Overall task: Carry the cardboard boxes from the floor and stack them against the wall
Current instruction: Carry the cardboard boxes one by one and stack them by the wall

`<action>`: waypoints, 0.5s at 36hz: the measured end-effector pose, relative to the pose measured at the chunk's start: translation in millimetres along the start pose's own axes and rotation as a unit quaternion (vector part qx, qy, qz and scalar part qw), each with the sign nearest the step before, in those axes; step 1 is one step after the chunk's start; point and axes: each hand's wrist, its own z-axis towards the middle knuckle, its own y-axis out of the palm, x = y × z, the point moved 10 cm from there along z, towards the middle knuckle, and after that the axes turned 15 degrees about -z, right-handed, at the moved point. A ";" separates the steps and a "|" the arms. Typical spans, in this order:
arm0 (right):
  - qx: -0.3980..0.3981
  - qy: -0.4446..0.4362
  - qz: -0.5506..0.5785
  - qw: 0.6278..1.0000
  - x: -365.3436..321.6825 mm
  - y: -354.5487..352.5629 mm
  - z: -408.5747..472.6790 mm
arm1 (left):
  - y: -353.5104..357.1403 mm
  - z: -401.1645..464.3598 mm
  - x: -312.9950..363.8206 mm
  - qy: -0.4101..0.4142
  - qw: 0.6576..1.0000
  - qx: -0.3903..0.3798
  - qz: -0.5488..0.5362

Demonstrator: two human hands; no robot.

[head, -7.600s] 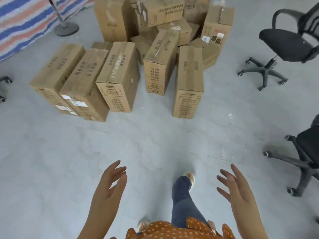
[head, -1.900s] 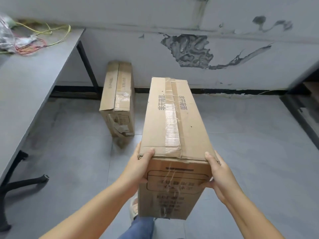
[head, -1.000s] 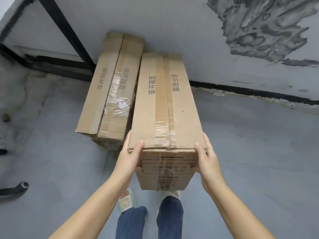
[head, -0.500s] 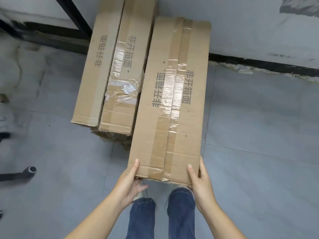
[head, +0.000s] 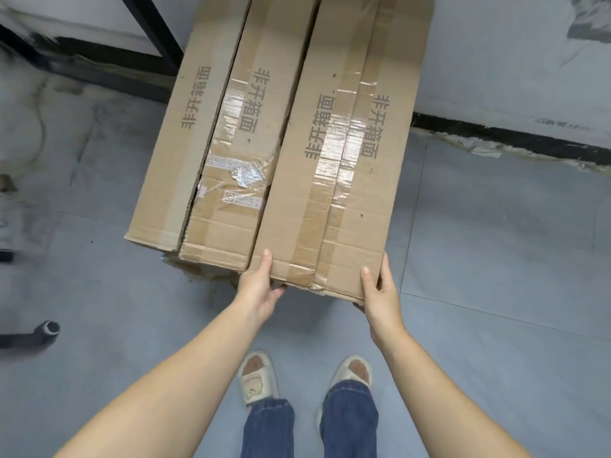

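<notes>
- Grey tiled floor [head: 496, 242] fills most of the frame; pale wall [head: 496, 61] with black baseboard [head: 512, 137] runs across the top right.
- Black table leg [head: 152, 31] slants down at upper left, just beside the boxes' far end.
- Two long cardboard boxes lie side by side, touching, far ends toward the wall.
- Left box [head: 211, 127] centre-left of frame: top seam split, torn clear tape, crumpled near end, printed characters on top.
- Right box [head: 347, 160] centre of frame: taped along its top seam, printed characters either side of the tape. Cannot tell whether it rests fully on the floor.
- Left hand [head: 259, 289] grasps the right box's near left corner, thumb on top, fingers curled under the edge.
- Right hand [head: 380, 292] grasps the near right corner, thumb on top, fingers wrapped round the side and underneath.
- Both bare forearms reach in from the bottom of the frame.
- Bottom centre: jeans [head: 348, 421] and pale slippers [head: 258, 375], feet well apart from the boxes.
- Black chair caster [head: 46, 328] at left edge, on the floor.
</notes>
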 end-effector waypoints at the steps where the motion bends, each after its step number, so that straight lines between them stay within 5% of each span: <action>1: 0.000 -0.001 -0.006 1.000 1.3 -3.2 0.2 | 0.3 1.0 -2.3 -0.007 1.000 -0.005 0.005; 10: -0.072 0.016 -0.134 0.988 -20.8 -25.4 -18.2 | -16.6 -37.6 26.8 0.017 0.990 0.014 0.142; 18: -0.071 -0.058 -0.196 0.976 -98.6 -87.5 -145.1 | -10.7 -191.0 96.4 0.119 0.960 -0.053 0.248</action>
